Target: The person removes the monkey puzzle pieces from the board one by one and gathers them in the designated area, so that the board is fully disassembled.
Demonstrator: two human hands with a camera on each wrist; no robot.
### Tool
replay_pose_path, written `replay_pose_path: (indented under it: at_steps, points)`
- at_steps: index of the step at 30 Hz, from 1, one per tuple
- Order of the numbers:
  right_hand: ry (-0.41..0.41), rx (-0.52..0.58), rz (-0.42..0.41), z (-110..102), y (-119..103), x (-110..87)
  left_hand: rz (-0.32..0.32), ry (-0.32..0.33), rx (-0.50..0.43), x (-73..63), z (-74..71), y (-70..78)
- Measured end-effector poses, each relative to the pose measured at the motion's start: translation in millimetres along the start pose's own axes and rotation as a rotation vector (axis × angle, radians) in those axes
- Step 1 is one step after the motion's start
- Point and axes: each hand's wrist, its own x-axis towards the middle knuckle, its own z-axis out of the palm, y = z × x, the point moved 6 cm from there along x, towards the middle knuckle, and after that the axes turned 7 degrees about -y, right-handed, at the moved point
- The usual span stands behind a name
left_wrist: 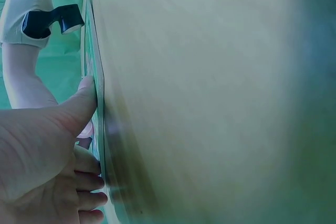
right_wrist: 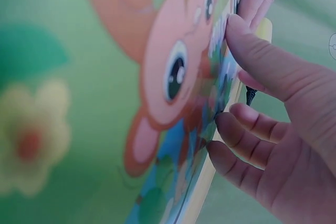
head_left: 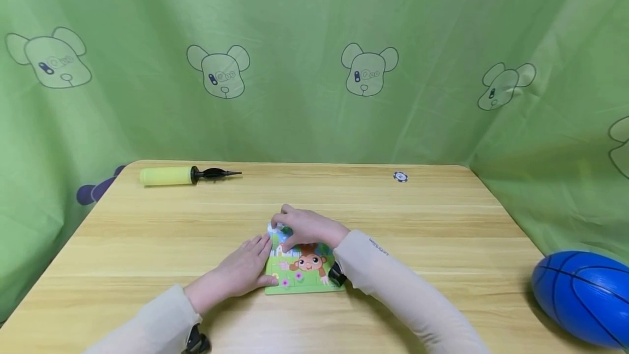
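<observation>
In the head view a flat jigsaw puzzle (head_left: 300, 280) with a brown cartoon monkey, green grass and pink flowers lies on the table. My left hand (head_left: 242, 267) rests along its left side, fingers straight and together, the thumb touching the lower left edge. The left wrist view shows that thumb (left_wrist: 85, 95) against the puzzle's thin rim. Over the upper left part is my right hand (head_left: 307, 227), bent fingers spread apart from the thumb. Seen from the right wrist, its thumb and fingertips (right_wrist: 227, 127) touch the picture near the far edge. The palm hides part of the puzzle's top.
A yellow hand pump (head_left: 167, 176) with a black nozzle lies at the back left of the wooden table (head_left: 417, 223). Toward the back right is a small round chip (head_left: 400, 177). A blue ball (head_left: 585, 296) sits at the right edge. Green curtain (head_left: 295, 124) hangs behind.
</observation>
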Motion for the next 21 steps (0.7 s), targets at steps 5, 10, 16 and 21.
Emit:
replay_pose_path:
  at_steps: [5,10,16,21]
  points:
    - [0.01,0.036,0.013,0,3,-0.2,-0.006,-0.004,0.007,1.3,0.5,-0.8]
    - [0.018,0.094,0.013,0,6,0.3,-0.005,-0.006,0.01,1.2,0.5,-0.7]
    - [0.05,0.239,-0.023,-2,14,-1.1,-0.006,-0.007,0.01,1.0,0.3,-0.2]
    - [0.077,0.432,-0.037,-3,24,-3.5,-0.009,-0.007,0.008,0.3,-0.5,0.5]
